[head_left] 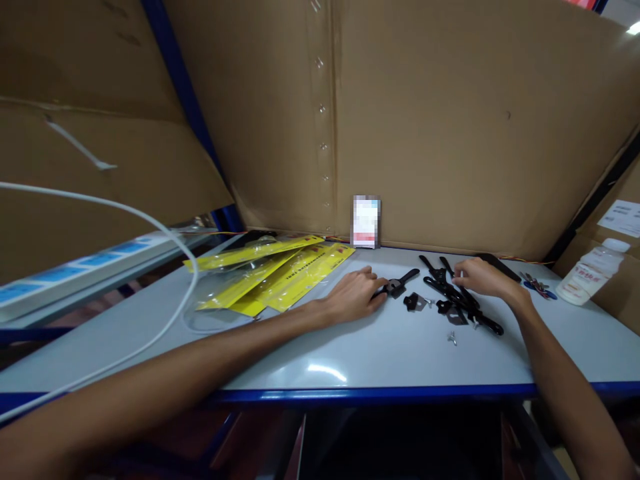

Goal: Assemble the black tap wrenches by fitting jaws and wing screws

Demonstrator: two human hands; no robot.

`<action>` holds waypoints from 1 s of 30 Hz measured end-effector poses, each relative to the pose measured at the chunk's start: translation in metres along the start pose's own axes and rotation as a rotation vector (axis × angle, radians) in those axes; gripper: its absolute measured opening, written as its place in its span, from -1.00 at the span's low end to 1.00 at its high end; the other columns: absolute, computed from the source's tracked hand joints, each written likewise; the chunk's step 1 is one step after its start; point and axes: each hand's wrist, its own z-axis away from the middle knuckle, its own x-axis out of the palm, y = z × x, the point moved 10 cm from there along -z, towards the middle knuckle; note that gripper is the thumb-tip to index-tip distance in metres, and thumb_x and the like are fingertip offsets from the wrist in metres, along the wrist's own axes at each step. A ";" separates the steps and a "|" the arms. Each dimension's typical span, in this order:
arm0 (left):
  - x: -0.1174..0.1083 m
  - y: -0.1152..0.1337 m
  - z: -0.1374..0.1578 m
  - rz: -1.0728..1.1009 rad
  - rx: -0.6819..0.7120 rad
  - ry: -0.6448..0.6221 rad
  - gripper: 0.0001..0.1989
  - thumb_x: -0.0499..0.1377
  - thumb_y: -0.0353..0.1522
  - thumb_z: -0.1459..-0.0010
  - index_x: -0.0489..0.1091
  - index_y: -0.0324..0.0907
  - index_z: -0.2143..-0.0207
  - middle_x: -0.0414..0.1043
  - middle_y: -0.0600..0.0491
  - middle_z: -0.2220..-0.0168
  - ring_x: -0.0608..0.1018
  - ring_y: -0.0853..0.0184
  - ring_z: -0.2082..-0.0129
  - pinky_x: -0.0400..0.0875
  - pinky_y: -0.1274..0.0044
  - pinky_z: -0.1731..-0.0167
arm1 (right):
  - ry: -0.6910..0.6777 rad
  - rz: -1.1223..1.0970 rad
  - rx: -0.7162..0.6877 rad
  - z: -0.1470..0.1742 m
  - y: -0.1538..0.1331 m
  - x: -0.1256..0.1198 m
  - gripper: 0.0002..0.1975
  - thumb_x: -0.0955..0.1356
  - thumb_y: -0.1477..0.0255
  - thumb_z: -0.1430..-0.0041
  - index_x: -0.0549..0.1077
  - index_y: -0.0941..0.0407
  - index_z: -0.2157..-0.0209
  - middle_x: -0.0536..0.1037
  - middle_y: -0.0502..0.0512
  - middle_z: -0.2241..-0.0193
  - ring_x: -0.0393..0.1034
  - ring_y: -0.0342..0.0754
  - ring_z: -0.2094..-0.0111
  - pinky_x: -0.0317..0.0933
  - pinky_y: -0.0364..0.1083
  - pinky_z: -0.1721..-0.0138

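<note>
On the table, my left hand (356,295) is closed around one end of a black spokeshave (395,288), whose other handle points to the right. Several more black spokeshaves (463,298) lie crossed in a pile. My right hand (481,276) is over the back of that pile, fingers curled together by a handle; what they pinch is hidden. Between the hands lie a black cap piece with a blade (414,303) and a small silver thumbscrew (429,303). A second cap piece with a blade (444,307) touches the pile, and another thumbscrew (452,338) lies in front.
Yellow-carded clear packages (285,273) are heaped to the left. A white cable (196,267) arches past a power strip (85,268). A phone-like screen (365,223) leans on the cardboard wall (425,133). Keys (537,285) and a white bottle (593,272) are at the right.
</note>
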 end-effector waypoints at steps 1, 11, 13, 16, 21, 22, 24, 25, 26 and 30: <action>-0.001 0.003 0.000 0.005 0.029 0.022 -0.61 0.02 -0.24 -0.31 0.45 -0.16 -0.08 0.46 -0.17 0.14 0.46 0.04 0.03 0.36 0.26 0.01 | -0.038 -0.007 0.047 0.004 0.010 0.001 -0.88 0.41 0.38 -0.15 0.49 0.13 0.42 0.54 0.11 0.46 0.45 -0.04 0.39 0.18 -0.14 0.40; 0.001 0.070 0.023 0.251 0.287 -0.045 -0.46 0.12 -0.21 -0.33 0.17 -0.07 -0.31 0.12 -0.12 -0.36 0.15 0.04 -0.37 0.13 0.10 -0.28 | -0.538 -0.177 0.376 0.047 0.036 0.047 -0.63 0.56 0.43 0.17 0.42 0.17 0.31 0.53 0.08 0.56 0.53 0.08 0.49 0.43 -0.03 0.57; 0.004 0.100 0.036 0.302 0.418 -0.120 -0.43 0.11 -0.21 -0.34 0.12 -0.03 -0.35 0.06 -0.08 -0.40 0.12 0.07 -0.39 0.11 0.13 -0.31 | -0.538 -0.183 0.370 0.043 0.032 0.051 -0.65 0.56 0.45 0.20 0.43 0.19 0.35 0.50 0.06 0.61 0.52 0.08 0.52 0.42 -0.03 0.59; 0.010 0.138 0.046 0.328 0.580 -0.179 -0.41 0.09 -0.17 -0.36 0.07 0.02 -0.38 0.01 -0.03 -0.42 0.10 0.08 -0.41 0.07 0.15 -0.34 | -0.535 -0.214 0.360 0.039 0.028 0.054 -0.69 0.56 0.47 0.20 0.44 0.19 0.39 0.46 0.02 0.67 0.50 0.06 0.56 0.41 -0.05 0.61; 0.022 0.168 0.018 0.254 0.672 -0.150 -0.40 0.04 -0.11 -0.37 0.07 -0.05 -0.38 -0.04 -0.05 -0.43 -0.02 0.01 -0.43 -0.08 0.05 -0.36 | -0.483 -0.274 0.282 0.032 0.017 0.055 -0.83 0.48 0.52 0.07 0.43 0.16 0.41 0.43 -0.03 0.71 0.48 0.00 0.57 0.39 -0.11 0.58; 0.026 0.172 0.011 0.228 0.687 -0.149 -0.41 0.03 -0.10 -0.38 0.08 -0.05 -0.38 -0.05 -0.05 -0.43 -0.06 0.02 -0.44 -0.12 0.04 -0.36 | -0.468 -0.283 0.263 0.030 0.015 0.055 -0.86 0.46 0.53 0.05 0.43 0.16 0.41 0.44 -0.03 0.71 0.47 -0.01 0.58 0.38 -0.12 0.58; 0.033 0.175 -0.006 0.189 0.673 -0.146 -0.43 0.01 -0.07 -0.38 0.14 -0.02 -0.35 -0.09 -0.06 -0.44 -0.11 -0.01 -0.44 -0.10 -0.02 -0.33 | -0.436 -0.301 0.232 0.025 0.013 0.053 -0.91 0.43 0.55 0.02 0.45 0.17 0.43 0.45 -0.03 0.69 0.46 -0.04 0.59 0.36 -0.14 0.57; 0.035 0.176 -0.013 0.184 0.670 -0.135 -0.43 0.01 -0.04 -0.37 0.18 -0.02 -0.33 -0.08 -0.07 -0.44 -0.12 -0.05 -0.44 -0.07 -0.04 -0.31 | -0.421 -0.312 0.220 0.023 0.014 0.051 -0.94 0.42 0.55 0.01 0.45 0.17 0.44 0.47 -0.01 0.67 0.46 -0.06 0.59 0.36 -0.15 0.55; 0.038 0.178 -0.020 0.174 0.673 -0.127 -0.44 0.00 -0.04 -0.37 0.21 -0.03 -0.32 -0.06 -0.08 -0.43 -0.10 -0.08 -0.44 -0.05 -0.05 -0.30 | -0.409 -0.327 0.210 0.021 0.015 0.049 -0.96 0.41 0.55 -0.02 0.46 0.18 0.44 0.50 0.01 0.63 0.47 -0.07 0.58 0.36 -0.16 0.53; 0.043 0.180 -0.046 0.115 0.660 -0.069 -0.51 0.02 -0.09 -0.38 0.28 -0.03 -0.27 0.01 -0.11 -0.41 0.03 -0.08 -0.41 -0.08 -0.06 -0.30 | -0.325 -0.385 0.155 0.011 0.030 0.035 -0.91 0.34 0.50 -0.18 0.51 0.19 0.35 0.61 0.10 0.46 0.53 -0.09 0.45 0.38 -0.19 0.43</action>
